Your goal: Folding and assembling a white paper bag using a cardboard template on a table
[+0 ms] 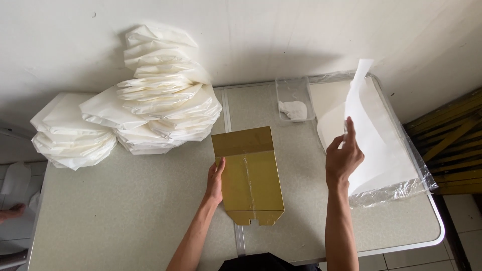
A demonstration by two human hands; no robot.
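Observation:
A flat gold cardboard box (249,174) lies in the middle of the grey table (125,211). My left hand (215,181) rests against its left edge, fingers laid along the side. My right hand (343,156) pinches the edge of a thin white paper sheet (362,108) and lifts it up off a stack of white sheets (386,160). That stack sits on clear plastic wrap at the table's right side.
Two piles of folded white paper bags (150,103) stand at the back left against the white wall. A small clear plastic tray (294,100) holding a white crumpled bit sits at the back centre. Wooden slats (452,140) lie beyond the right edge.

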